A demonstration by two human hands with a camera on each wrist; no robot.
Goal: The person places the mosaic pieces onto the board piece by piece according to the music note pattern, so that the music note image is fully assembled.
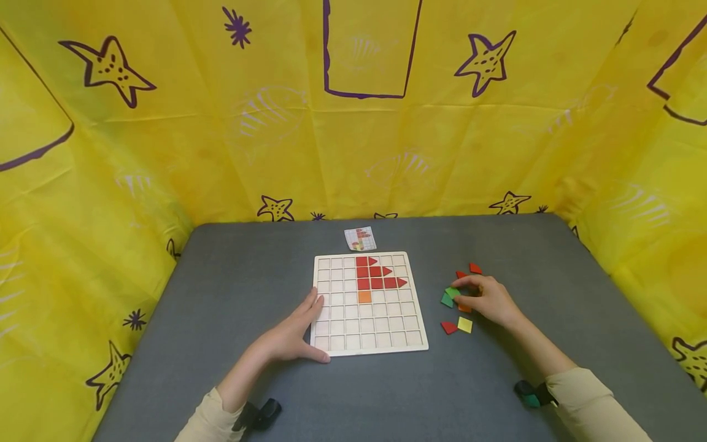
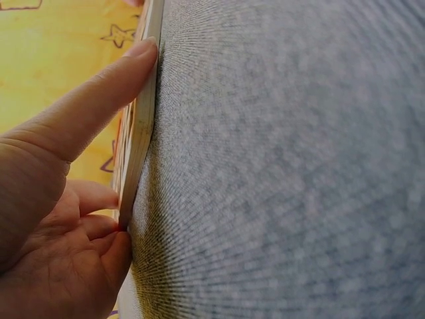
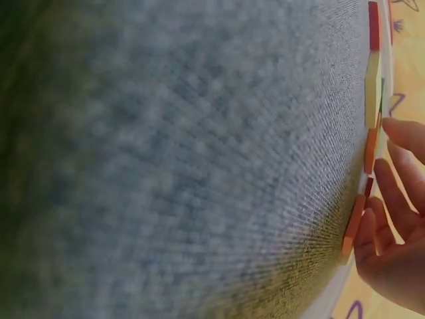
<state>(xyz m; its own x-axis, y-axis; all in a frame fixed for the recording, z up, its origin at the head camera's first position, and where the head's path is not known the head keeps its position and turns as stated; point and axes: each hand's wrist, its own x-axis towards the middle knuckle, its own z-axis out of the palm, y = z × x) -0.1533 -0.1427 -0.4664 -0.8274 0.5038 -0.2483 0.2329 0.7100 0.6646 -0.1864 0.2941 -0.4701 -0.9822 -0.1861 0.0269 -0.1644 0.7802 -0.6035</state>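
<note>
A square wooden grid board (image 1: 331, 325) lies on the table, with red tiles (image 1: 377, 283) making three pointed rows and one orange tile (image 1: 364, 297) below them. My left hand (image 1: 289, 334) rests at its near left corner, fingers along the left edge and straight thumb (image 2: 99, 100) against the near edge. To the right of the board my right hand (image 1: 491, 301) pinches a light green tile (image 1: 452, 293) between thumb and index finger. A darker green tile (image 1: 447, 301) lies partly under it. In the right wrist view, the green tile is mostly hidden behind other tiles.
A small pattern card (image 1: 360, 239) lies behind the board. Around my right hand are a yellow tile (image 1: 465, 325), a red pointed tile (image 1: 448, 328), an orange tile (image 1: 465, 308) and more red pieces (image 1: 475, 268). Yellow patterned cloth (image 1: 342, 153) hangs around the grey table (image 1: 243, 270).
</note>
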